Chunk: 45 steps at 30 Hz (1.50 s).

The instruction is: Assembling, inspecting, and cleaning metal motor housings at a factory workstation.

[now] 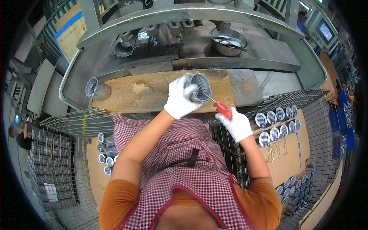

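Observation:
My left hand (179, 97), in a white glove, grips a grey metal cylinder (202, 81) from its left side. The cylinder's open end, with fins along the inside wall, faces toward me above a wooden board (143, 86). My gloved right hand (236, 123) is closed round the red handle of a screwdriver (223, 109). The thin shaft reaches up and left to the rim of the cylinder's opening; whether the tip touches the inner fins is too small to tell. A similar finned cylinder (98, 89) rests at the board's left end.
Behind the board, a metal bowl (229, 42) with tools inside stands on the machine bed, near another finned cylinder (124, 48). Wire baskets flank me; cardboard (281, 159) and several cylinders fill the right one. A screen (326, 31) is at far right, a person (23, 136) at far left.

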Each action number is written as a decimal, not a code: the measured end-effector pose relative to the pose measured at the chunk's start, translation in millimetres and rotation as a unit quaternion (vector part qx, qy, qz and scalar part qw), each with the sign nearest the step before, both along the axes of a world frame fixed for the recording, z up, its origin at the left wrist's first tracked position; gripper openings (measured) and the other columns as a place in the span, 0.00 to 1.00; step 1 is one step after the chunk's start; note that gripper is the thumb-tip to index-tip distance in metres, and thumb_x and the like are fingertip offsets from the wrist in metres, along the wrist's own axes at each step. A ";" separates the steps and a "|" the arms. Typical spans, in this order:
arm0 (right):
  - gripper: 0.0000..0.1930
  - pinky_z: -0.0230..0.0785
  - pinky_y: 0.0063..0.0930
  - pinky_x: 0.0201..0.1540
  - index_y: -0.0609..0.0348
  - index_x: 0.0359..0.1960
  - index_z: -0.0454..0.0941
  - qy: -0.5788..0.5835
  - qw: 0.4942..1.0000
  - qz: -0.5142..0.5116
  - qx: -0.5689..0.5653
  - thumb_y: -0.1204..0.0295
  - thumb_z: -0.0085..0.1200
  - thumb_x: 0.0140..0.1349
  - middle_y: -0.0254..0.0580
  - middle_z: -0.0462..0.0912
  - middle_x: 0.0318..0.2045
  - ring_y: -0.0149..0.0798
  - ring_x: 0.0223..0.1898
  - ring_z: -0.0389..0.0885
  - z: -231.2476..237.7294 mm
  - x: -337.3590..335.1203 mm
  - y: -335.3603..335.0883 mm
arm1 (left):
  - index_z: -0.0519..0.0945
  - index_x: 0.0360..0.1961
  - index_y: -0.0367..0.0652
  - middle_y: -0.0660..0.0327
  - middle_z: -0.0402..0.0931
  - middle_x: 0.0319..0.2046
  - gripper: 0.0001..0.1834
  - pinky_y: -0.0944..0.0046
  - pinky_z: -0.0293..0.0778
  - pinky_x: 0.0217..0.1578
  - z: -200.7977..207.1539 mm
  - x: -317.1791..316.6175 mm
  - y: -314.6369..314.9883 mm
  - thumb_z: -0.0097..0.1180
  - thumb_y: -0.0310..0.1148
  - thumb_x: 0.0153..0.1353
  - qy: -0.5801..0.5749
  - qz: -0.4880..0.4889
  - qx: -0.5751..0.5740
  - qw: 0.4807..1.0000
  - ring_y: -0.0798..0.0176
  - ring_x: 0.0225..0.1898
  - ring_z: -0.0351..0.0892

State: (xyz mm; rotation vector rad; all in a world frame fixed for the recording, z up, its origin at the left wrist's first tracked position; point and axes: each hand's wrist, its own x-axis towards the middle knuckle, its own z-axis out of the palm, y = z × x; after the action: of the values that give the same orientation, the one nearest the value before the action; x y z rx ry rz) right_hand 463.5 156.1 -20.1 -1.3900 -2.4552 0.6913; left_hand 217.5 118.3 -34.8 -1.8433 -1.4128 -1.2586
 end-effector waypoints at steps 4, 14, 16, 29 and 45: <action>0.31 0.70 0.49 0.35 0.59 0.35 0.71 -0.017 1.000 0.006 0.003 0.38 0.51 0.57 0.59 0.80 0.25 0.62 0.32 0.80 -3.9 0.0 -7.3 | 0.75 0.36 0.48 0.47 0.73 0.48 0.31 0.49 0.74 0.42 -2.6 2.5 -7.1 0.77 0.43 0.27 -0.004 -0.006 -0.032 0.999 0.45 0.42 0.77; 0.31 0.72 0.45 0.38 0.60 0.40 0.73 0.048 0.994 0.043 -0.084 0.40 0.56 0.55 0.59 0.81 0.30 0.60 0.36 0.81 -6.0 -13.8 -17.2 | 0.72 0.43 0.49 0.45 0.71 0.51 0.38 0.46 0.71 0.46 -7.9 -8.2 -15.2 0.78 0.46 0.29 -0.016 -0.029 -0.040 0.999 0.41 0.46 0.75; 0.31 0.72 0.44 0.39 0.59 0.42 0.74 0.040 0.995 0.045 -0.076 0.41 0.57 0.55 0.60 0.82 0.31 0.60 0.37 0.81 -2.8 -16.3 -13.7 | 0.73 0.41 0.47 0.43 0.71 0.52 0.37 0.45 0.71 0.49 0.8 -8.3 -21.8 0.78 0.47 0.29 -0.039 0.002 -0.072 0.997 0.39 0.50 0.74; 0.28 0.70 0.33 0.48 0.64 0.50 0.75 0.324 0.840 -0.336 0.276 0.52 0.62 0.58 0.46 0.82 0.43 0.40 0.42 0.80 34.1 117.6 140.5 | 0.69 0.60 0.46 0.49 0.77 0.51 0.28 0.58 0.71 0.53 32.3 -113.0 -44.7 0.53 0.50 0.63 -0.253 0.069 -0.365 0.893 0.50 0.51 0.77; 0.32 0.67 0.46 0.54 0.52 0.60 0.70 0.069 0.886 -0.153 0.432 0.51 0.59 0.55 0.53 0.76 0.52 0.55 0.52 0.75 42.2 -24.8 168.0 | 0.76 0.54 0.48 0.50 0.77 0.47 0.22 0.52 0.75 0.44 12.3 -105.4 -48.4 0.50 0.26 0.56 -0.052 0.087 -0.227 0.969 0.45 0.43 0.78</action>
State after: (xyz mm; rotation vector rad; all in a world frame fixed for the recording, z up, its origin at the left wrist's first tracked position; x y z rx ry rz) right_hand 438.7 324.2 22.1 -1.2168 -1.9320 -0.3510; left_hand 112.1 70.0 -22.5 -1.8986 -2.0050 -1.0163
